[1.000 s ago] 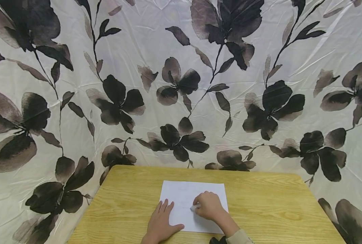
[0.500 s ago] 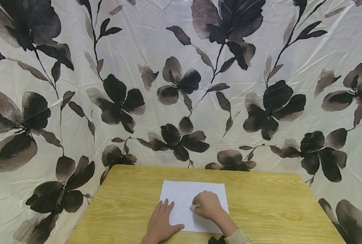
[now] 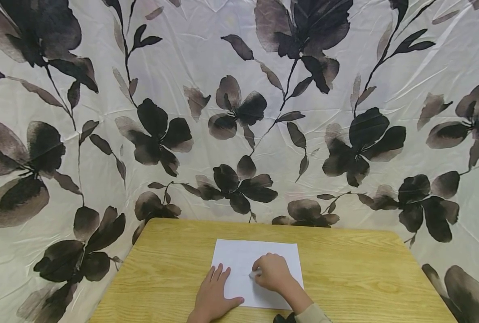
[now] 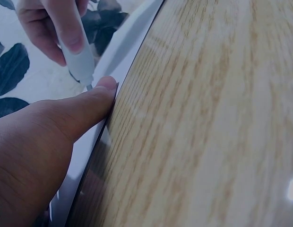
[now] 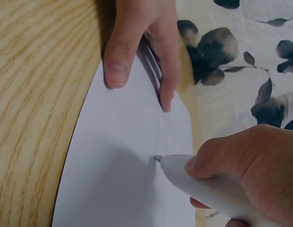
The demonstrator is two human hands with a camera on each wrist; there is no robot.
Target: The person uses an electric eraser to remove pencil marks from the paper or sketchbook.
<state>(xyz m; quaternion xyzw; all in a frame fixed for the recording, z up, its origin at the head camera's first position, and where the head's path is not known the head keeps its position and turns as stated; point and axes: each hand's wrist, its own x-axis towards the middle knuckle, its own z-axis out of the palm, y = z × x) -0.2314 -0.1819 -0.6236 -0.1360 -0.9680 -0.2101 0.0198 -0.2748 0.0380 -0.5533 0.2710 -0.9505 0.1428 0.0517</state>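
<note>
My right hand (image 3: 273,272) grips a white electric eraser (image 5: 203,182), thick-bodied and tapering to a short grey tip. In the right wrist view the tip meets the white sheet of paper (image 5: 108,165), with a few tiny specks on the sheet nearby. My left hand (image 3: 215,294) lies spread over the sheet's left edge, its fingers straight and its thumb along the near edge. The eraser also shows in the left wrist view, just beyond my left thumb (image 4: 85,106). Part of the sheet lies hidden beneath both hands.
The paper lies on a yellow wood-grain table (image 3: 352,269) with rounded far corners. A pale curtain (image 3: 174,58) with dark flowers hangs behind and at both sides. A dark object (image 3: 284,318) shows at the bottom edge by the right sleeve.
My right hand has slid slightly left across the paper with the electric eraser. The left hand stays in place.
</note>
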